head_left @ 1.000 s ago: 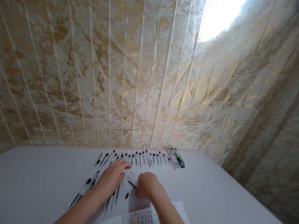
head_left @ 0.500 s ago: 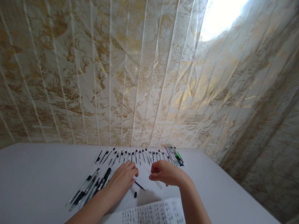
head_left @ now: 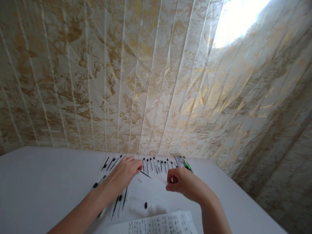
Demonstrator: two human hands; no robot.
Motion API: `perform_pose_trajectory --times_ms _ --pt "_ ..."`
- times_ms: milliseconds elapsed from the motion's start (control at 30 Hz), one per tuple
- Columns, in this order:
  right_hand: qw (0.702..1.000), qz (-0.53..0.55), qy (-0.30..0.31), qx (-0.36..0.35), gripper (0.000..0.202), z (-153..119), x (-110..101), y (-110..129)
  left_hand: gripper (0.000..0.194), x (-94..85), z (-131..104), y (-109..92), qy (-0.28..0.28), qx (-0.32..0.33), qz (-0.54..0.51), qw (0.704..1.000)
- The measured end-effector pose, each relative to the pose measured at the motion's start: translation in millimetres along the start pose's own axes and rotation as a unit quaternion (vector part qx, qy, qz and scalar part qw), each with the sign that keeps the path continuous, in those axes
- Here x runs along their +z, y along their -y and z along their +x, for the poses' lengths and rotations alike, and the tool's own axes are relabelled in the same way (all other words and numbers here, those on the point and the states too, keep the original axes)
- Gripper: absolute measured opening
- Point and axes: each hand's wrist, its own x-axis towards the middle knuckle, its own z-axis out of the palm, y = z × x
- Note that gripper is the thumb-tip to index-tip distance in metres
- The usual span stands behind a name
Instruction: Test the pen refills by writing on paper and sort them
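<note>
My left hand [head_left: 129, 167] is closed on a thin black refill [head_left: 145, 174], whose tip points right. Facing it, my right hand [head_left: 176, 180] pinches a clear pen tube [head_left: 160, 178] that slants up to the left. The refill's tip is close to the tube's far end; whether they touch is too small to tell. A small black cap [head_left: 145, 205] lies on the white table between my forearms. Behind my hands runs a row of refills, clear tubes and caps [head_left: 158, 165], partly hidden by my left hand.
Pens and pen parts [head_left: 118, 203] lie beside and under my left forearm. Several coloured pens [head_left: 182, 162] sit at the back right. A handwritten sheet [head_left: 161, 224] is at the front edge. A patterned curtain [head_left: 146, 81] hangs behind the table [head_left: 48, 182].
My left hand has moved up and lifted the refill toward the tube. My right hand has shifted slightly right, and the tube is now turned toward the refill. The view has shifted a little.
</note>
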Motion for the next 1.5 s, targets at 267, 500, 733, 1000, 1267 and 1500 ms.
perform_pose_trajectory --times_ms 267,500,733,1000,1267,1500 --pt "1.000 -0.026 0.010 0.007 0.009 -1.1 4.1 14.3 0.015 -63.5 -25.6 28.8 -0.017 -0.045 -0.069 0.996" --pt "0.999 -0.026 0.016 -0.014 0.008 0.8 11.0 20.7 0.014 -70.5 -24.8 20.5 0.003 -0.052 -0.082 0.995" --pt "0.999 -0.029 0.015 -0.023 0.007 -0.3 11.0 21.1 0.014 -68.0 -26.1 18.5 0.010 -0.051 -0.100 0.994" --pt "0.999 -0.036 0.020 -0.032 0.007 -1.1 12.6 31.3 0.014 -67.9 -27.6 9.8 0.041 -0.050 -0.123 0.990" --pt "0.997 -0.004 0.048 -0.054 0.007 3.4 18.8 31.0 0.013 -77.3 -29.7 7.6 0.056 -0.065 -0.156 0.984" --pt "0.991 0.059 0.060 -0.102 0.008 3.9 24.8 34.1 0.014 -85.3 -32.9 -3.4 0.081 -0.095 -0.180 0.976"
